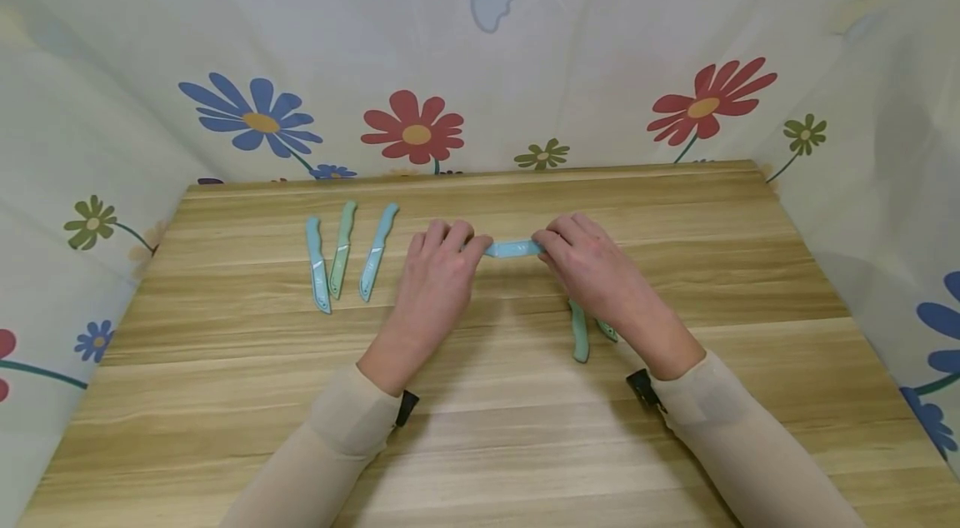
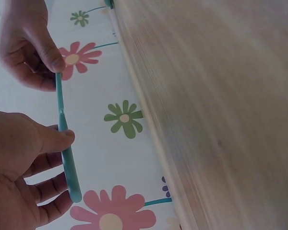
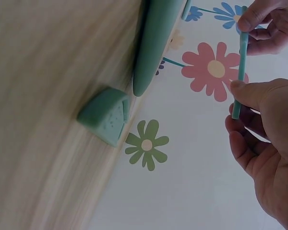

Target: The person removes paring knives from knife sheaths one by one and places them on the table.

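Note:
A light blue knife in a matching sheath is held level above the table between the two hands. My left hand pinches it by the handle, thumb on one side. My right hand pinches the sheathed blade end between thumb and fingers. Under the right hand lie green pieces on the table: a curved knife handle and a sheath tip. The hand hides the rest of them.
Left of the hands, two blue sheathed knives and a green one lie side by side on the wood-grain table. A flower-printed cloth rises behind the table and along its sides.

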### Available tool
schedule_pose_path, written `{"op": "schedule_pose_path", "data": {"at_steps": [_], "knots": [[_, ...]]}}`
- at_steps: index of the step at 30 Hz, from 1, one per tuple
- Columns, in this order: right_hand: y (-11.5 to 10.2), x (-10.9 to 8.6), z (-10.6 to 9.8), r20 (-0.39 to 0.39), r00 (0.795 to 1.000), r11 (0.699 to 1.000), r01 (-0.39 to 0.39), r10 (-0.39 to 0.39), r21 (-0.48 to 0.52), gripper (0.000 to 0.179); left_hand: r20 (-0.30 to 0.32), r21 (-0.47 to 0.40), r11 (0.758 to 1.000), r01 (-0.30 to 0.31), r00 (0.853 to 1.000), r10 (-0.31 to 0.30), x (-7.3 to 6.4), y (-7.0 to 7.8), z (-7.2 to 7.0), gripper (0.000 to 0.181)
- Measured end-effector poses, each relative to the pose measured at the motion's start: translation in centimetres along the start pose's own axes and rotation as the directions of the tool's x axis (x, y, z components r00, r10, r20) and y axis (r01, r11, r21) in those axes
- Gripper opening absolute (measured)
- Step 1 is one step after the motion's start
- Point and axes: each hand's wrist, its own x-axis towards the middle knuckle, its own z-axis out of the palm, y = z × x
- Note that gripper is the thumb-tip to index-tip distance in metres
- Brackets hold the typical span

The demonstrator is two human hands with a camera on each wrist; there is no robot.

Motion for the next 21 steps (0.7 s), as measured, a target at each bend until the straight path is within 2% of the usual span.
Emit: {"op": "schedule_pose_path", "data": {"at_steps": [21], "knots": [[-0.17,-0.02,-0.1,0.054,0.998,1.0,-0.024,0.024,0.014,0.032,0.03,0.01,1.0,0.0,1.0,0.0,-0.22,0.21,-0.02,0.022]]}}
